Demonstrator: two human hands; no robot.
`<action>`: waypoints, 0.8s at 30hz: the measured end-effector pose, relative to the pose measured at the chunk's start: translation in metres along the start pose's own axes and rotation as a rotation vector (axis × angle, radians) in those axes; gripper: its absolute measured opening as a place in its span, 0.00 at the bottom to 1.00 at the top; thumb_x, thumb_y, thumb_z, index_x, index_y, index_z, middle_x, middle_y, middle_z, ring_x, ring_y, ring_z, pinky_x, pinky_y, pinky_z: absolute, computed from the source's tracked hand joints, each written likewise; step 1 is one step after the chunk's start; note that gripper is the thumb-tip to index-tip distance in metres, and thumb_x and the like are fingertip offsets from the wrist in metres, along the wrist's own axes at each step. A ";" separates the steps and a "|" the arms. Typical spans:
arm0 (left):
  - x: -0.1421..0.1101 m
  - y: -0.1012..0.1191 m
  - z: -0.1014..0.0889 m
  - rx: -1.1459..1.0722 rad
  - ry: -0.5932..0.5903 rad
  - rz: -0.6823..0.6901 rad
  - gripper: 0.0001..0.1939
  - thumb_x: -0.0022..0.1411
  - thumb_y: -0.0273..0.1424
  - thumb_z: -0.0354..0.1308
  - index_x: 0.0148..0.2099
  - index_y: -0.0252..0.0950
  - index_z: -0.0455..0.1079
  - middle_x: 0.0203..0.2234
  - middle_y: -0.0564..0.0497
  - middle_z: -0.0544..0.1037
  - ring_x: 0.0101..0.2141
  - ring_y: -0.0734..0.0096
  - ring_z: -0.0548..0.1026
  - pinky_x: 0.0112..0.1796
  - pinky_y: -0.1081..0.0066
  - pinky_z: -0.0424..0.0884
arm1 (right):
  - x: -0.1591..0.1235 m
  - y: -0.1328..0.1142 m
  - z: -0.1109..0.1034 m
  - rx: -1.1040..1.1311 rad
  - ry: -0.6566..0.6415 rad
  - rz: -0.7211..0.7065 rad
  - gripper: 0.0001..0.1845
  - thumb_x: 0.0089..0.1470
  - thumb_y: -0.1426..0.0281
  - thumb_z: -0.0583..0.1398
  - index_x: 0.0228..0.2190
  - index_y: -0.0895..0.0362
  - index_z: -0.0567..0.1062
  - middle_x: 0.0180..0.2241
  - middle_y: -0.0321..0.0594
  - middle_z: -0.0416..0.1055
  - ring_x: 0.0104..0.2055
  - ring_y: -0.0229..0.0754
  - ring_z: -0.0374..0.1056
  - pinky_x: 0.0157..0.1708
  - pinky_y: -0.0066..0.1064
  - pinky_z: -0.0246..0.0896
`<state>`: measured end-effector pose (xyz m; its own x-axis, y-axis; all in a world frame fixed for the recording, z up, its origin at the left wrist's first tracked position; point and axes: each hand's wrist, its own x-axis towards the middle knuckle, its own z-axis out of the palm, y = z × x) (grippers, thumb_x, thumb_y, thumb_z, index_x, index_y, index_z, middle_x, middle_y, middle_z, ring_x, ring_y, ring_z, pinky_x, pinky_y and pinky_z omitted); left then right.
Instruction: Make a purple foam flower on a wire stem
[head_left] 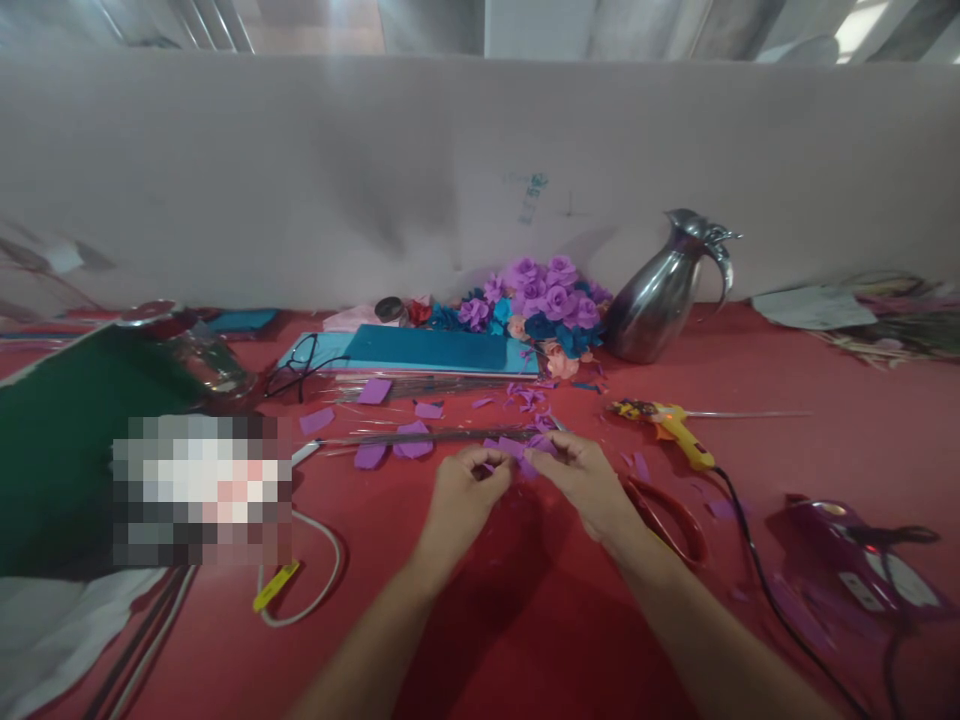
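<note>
The left hand and the right hand each pinch, thumb to finger, purple paper lying between their fingertips, above the red counter. Just beyond the left hand are wires and purple squares. Farther past the hands, flowers are heaped next to a jug. A red handle lies beside the right wrist; a glue gun lies right of that hand.

My fingers partly cover the thin purple paper between them; well left of them, coarse pixel blocks hide something.
</note>
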<state>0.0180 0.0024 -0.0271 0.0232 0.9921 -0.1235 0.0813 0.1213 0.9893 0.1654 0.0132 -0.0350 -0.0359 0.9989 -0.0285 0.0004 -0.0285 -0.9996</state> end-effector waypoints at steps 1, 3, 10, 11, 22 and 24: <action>0.000 0.000 0.000 0.006 0.002 0.004 0.05 0.48 0.30 0.59 0.25 0.34 0.75 0.20 0.54 0.72 0.23 0.74 0.64 0.27 0.74 0.59 | 0.000 -0.001 0.000 -0.005 0.008 0.010 0.08 0.41 0.66 0.62 0.19 0.56 0.69 0.20 0.31 0.61 0.25 0.35 0.55 0.26 0.28 0.52; 0.000 -0.002 0.001 0.010 0.004 0.010 0.05 0.48 0.29 0.59 0.25 0.34 0.75 0.20 0.53 0.72 0.23 0.73 0.64 0.27 0.74 0.59 | 0.000 -0.001 0.001 -0.017 0.023 0.030 0.08 0.40 0.67 0.62 0.18 0.56 0.68 0.19 0.30 0.60 0.24 0.35 0.54 0.25 0.28 0.51; -0.001 -0.003 0.000 -0.013 -0.030 -0.033 0.07 0.49 0.33 0.59 0.26 0.34 0.75 0.18 0.54 0.70 0.22 0.75 0.62 0.25 0.74 0.56 | 0.000 0.005 -0.001 -0.045 0.023 0.019 0.08 0.42 0.68 0.62 0.18 0.56 0.69 0.20 0.31 0.63 0.24 0.35 0.55 0.26 0.28 0.52; -0.001 -0.002 0.000 -0.033 -0.055 -0.049 0.09 0.50 0.34 0.59 0.25 0.34 0.74 0.17 0.54 0.68 0.21 0.75 0.61 0.25 0.74 0.56 | 0.000 0.006 -0.002 -0.050 0.017 0.017 0.09 0.42 0.67 0.61 0.18 0.56 0.68 0.21 0.32 0.64 0.25 0.35 0.56 0.27 0.29 0.53; -0.001 0.002 -0.002 -0.238 -0.093 -0.153 0.11 0.45 0.37 0.64 0.22 0.34 0.71 0.16 0.56 0.66 0.20 0.78 0.58 0.24 0.74 0.54 | 0.001 0.000 -0.001 0.016 0.011 0.072 0.08 0.40 0.66 0.63 0.17 0.56 0.71 0.19 0.31 0.65 0.24 0.36 0.57 0.28 0.29 0.54; -0.001 0.001 -0.001 -0.211 -0.084 -0.140 0.10 0.46 0.36 0.63 0.23 0.34 0.71 0.16 0.56 0.65 0.19 0.78 0.57 0.23 0.74 0.53 | 0.001 -0.001 -0.001 0.032 0.000 0.065 0.08 0.40 0.66 0.63 0.17 0.56 0.71 0.19 0.31 0.65 0.24 0.36 0.58 0.28 0.29 0.54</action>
<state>0.0166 0.0019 -0.0259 0.1094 0.9599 -0.2580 -0.1197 0.2704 0.9553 0.1661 0.0140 -0.0342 -0.0367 0.9949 -0.0935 -0.0288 -0.0946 -0.9951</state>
